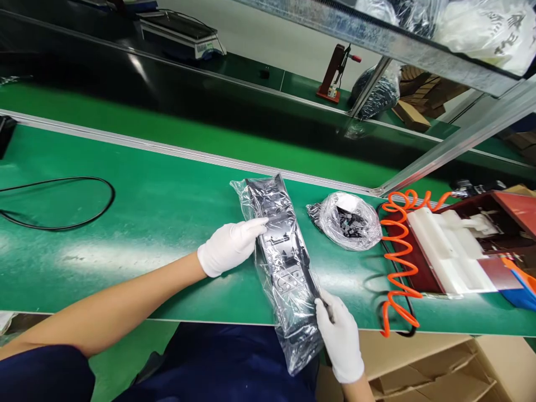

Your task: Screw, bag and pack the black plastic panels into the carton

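Observation:
A long black plastic part point(281, 240) lies inside a clear plastic bag point(298, 340), slanting across the front edge of the green bench. My left hand point(232, 245), in a white glove, has its fingers closed on the left side of the bagged part, near its upper half. Lower down on the right, my white-gloved right hand point(341, 335) grips the part's right edge, with thumb and fingers curled round it. The bag's loose lower end hangs past the bench edge. Beside the part sits an open clear bag point(352, 220) of small black pieces.
An orange coiled hose point(397, 262) and a red fixture with a white block point(448, 248) stand at the right. A black cable point(111, 195) loops at the left. A metal post point(452, 142) rises at the back right; cardboard boxes point(435, 368) are below the bench.

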Motion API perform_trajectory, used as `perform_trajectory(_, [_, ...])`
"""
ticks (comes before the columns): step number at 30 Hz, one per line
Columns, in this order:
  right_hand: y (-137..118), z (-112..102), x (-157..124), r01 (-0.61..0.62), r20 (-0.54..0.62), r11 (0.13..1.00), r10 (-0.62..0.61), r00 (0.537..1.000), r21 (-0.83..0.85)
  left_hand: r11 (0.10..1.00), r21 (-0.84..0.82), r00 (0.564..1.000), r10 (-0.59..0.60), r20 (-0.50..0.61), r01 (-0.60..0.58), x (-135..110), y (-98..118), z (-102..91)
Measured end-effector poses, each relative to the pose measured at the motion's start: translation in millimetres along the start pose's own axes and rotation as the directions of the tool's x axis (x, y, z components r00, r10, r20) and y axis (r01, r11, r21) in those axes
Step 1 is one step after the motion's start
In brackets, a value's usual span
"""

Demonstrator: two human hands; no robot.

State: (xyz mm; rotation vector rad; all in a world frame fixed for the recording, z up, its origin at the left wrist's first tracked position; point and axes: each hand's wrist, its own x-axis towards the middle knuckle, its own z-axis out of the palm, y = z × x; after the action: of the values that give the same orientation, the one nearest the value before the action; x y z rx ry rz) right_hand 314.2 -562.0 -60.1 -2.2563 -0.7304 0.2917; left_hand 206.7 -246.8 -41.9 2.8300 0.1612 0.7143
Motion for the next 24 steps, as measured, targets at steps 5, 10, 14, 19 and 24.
perform_trajectory(5, [2,0,0,0.080,-0.028,0.995,-0.082,0.996,-0.067,1.000,-0.018,0.990,0.022,-0.139,-0.024,2,2,-7.6])
perform_trajectory(10, [0,-1,1,0.197,-0.055,0.976,-0.203,0.978,-0.096,0.994,0.063,0.995,-0.084,-0.053,0.088,9,5,-7.3])
perform_trajectory(14, [1,0,1,0.247,-0.069,0.955,-0.261,0.963,-0.163,0.995,0.072,0.994,-0.056,-0.097,0.064,8,13,-10.1])
perform_trajectory(19, [2,1,1,0.263,-0.082,0.944,-0.284,0.955,-0.201,0.972,0.122,0.972,0.215,-0.094,-0.203,-2,27,-19.0])
perform_trajectory(24, [-1,1,1,0.237,-0.069,0.951,-0.254,0.965,-0.197,0.986,0.116,0.992,0.121,0.015,-0.122,-7,34,-20.7])
